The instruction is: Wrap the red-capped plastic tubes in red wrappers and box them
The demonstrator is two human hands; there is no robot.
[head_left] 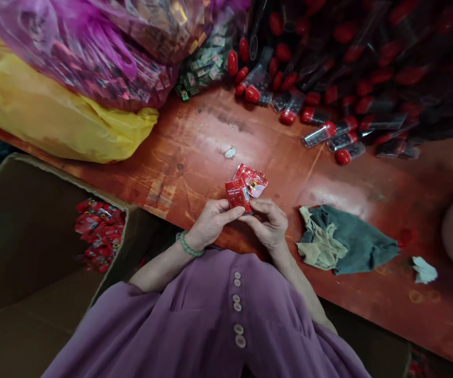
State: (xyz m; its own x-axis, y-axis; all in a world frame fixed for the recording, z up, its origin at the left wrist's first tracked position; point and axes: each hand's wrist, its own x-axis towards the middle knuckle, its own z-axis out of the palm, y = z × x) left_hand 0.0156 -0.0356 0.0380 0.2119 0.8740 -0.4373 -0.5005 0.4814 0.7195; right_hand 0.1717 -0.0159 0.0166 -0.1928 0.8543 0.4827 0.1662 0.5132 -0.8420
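A small red printed card (pixel 236 191) is pinched between my two hands near the front edge of the table. My left hand (pixel 215 219) grips its lower left side with the thumb on top. On its lower right side my right hand (pixel 269 221) closes with thumb and fingertips. Just beyond the card, and partly covered by it, is a shiny red packet (pixel 257 180) with yellow and black marks. Whether that packet rests on the table or is also held, I cannot tell.
Many clear tubes with red caps (pixel 319 134) lie heaped at the back right of the red-brown table (pixel 195 142). Bulging purple (pixel 92 47) and yellow bags (pixel 61 115) fill the back left. A cardboard box (pixel 21 226) with red packets (pixel 102 233) stands left; cloths (pixel 352 239) lie right.
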